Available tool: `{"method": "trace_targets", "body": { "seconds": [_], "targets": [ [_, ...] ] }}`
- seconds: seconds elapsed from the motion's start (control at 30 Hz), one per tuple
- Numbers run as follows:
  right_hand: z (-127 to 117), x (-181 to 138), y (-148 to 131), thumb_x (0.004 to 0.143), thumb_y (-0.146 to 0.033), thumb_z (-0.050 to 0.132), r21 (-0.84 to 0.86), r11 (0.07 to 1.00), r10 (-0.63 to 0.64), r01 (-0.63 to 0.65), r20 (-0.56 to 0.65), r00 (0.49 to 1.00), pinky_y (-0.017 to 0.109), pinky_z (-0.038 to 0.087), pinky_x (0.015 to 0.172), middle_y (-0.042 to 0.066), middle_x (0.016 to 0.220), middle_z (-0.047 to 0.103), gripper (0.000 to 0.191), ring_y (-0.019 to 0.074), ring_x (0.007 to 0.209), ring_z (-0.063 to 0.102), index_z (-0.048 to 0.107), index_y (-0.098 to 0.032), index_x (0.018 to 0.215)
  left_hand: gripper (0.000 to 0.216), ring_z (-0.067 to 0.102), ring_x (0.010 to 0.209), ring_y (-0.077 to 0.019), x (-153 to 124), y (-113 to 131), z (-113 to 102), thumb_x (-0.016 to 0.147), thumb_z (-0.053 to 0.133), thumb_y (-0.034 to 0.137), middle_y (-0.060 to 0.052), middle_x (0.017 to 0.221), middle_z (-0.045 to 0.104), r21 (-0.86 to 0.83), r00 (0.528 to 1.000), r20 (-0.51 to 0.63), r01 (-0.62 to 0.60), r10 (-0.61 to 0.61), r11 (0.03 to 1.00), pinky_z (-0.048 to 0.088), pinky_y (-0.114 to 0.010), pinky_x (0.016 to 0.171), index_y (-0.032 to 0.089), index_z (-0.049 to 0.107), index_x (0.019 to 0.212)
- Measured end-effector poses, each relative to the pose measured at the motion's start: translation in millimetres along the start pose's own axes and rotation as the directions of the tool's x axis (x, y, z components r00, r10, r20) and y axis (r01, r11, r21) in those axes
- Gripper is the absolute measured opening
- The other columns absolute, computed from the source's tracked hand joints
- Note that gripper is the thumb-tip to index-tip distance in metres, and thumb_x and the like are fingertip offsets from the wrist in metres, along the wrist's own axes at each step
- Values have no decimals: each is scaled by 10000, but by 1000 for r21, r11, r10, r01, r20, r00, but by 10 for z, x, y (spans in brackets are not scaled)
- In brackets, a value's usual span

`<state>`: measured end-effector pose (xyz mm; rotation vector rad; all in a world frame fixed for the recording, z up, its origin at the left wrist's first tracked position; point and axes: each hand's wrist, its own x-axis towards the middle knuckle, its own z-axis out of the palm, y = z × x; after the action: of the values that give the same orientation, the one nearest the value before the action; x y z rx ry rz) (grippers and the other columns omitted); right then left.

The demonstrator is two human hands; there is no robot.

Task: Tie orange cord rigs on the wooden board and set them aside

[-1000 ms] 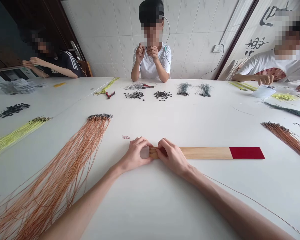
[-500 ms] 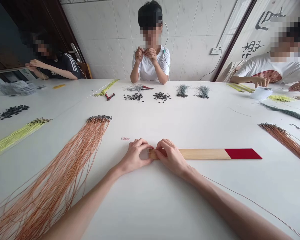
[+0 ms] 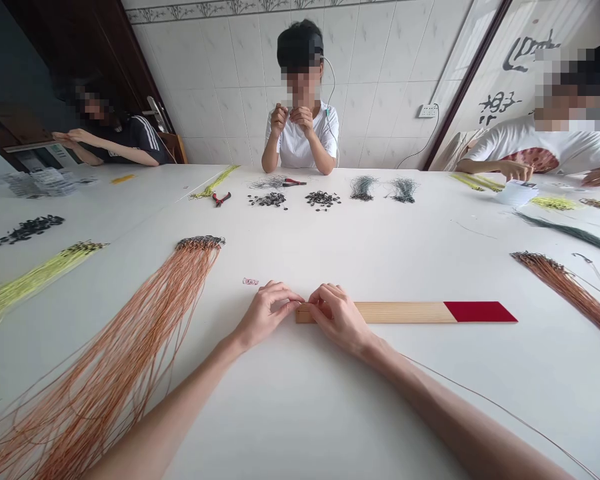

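The left hand (image 3: 269,313) and right hand (image 3: 337,319) are narrowly pinched, their fingertips almost meeting at the left end of a pine strip (image 3: 400,313) with a red-covered end; anything held between them is too fine to tell. The strip looks light and stiff, easily taken by its long edges, and extends rightward from beneath the right hand.

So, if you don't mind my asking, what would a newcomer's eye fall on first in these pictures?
The long fan of orange-brown strands stands out first, spreading over the near left of the white table from a dark gathered end. Next comes the wooden strip with a red end, at near centre, where the left hand and right hand meet at its left end. Farther off, small heaps of black pieces lie before a seated person.
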<state>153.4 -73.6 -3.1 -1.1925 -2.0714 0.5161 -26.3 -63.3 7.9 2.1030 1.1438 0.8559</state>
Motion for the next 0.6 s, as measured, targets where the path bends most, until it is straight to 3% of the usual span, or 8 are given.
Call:
{"method": "trace_targets", "body": {
  "seconds": [0.13, 0.27, 0.43, 0.6],
  "targets": [
    [10, -22, -23, 855, -145, 400, -91, 988, -127, 127, 6, 992, 274, 346, 694, -7, 674, 557, 136, 110, 622, 448, 457, -184, 737, 217, 524, 855, -187, -14, 20, 3, 850, 480, 337, -32, 807, 637, -66, 998, -55, 2, -5, 998, 408, -331, 816, 220, 657, 809],
    [33, -42, -23, 838, -93, 359, -209, 954, -213, 213, 22, 977, 257, 323, 660, -11, 643, 537, 176, 103, 564, 418, 449, -183, 718, 246, 551, 775, -172, -1, 45, -5, 827, 499, 385, -29, 751, 610, -193, 987, -120, 82, -106, 978, 426, -316, 785, 187, 610, 734],
    [46, -74, -125, 818, -72, 342, -274, 934, -212, 230, 94, 973, 238, 305, 613, -39, 568, 482, 188, 85, 479, 352, 430, -185, 697, 225, 567, 738, -154, 64, 59, -167, 819, 506, 381, -22, 708, 588, -405, 932, -292, 82, -214, 911, 443, -290, 750, 171, 556, 757],
    [106, -177, -405, 894, -208, 320, -365, 904, -145, 224, 231, 962, 241, 270, 507, -21, 504, 491, 223, 109, 442, 400, 482, -182, 743, 230, 550, 659, -136, 108, 73, -515, 777, 539, 402, -10, 688, 577, -557, 860, -389, 66, -330, 828, 439, -249, 613, 176, 509, 743]
  ]
}}
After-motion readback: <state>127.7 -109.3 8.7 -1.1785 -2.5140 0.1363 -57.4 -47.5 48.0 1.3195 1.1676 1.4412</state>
